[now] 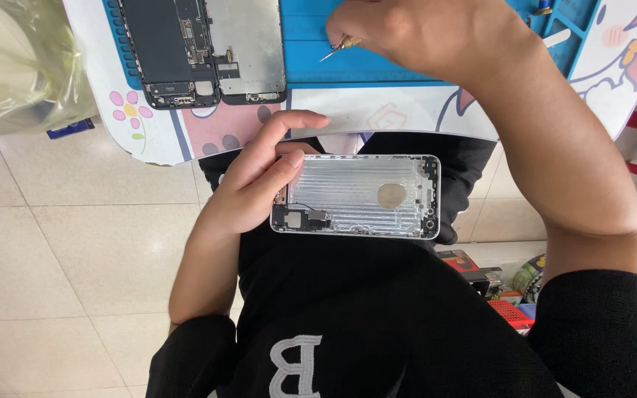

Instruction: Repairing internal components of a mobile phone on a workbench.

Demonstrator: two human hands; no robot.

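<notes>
Left hand [259, 180] gripping silver phone housing [359, 197]; right hand [414, 33] pinching small screwdriver [340, 46] over blue mat [333, 59].

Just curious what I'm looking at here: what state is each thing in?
Silver metal phone housing: opened, mostly stripped, held in left hand.
Black phone body: opened, lying on blue work mat.
Grey metal-backed screen panel: detached, face down.
Small pointed tool: gripped in right hand.

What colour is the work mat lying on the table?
Blue; the work mat shows best in the head view.
</notes>
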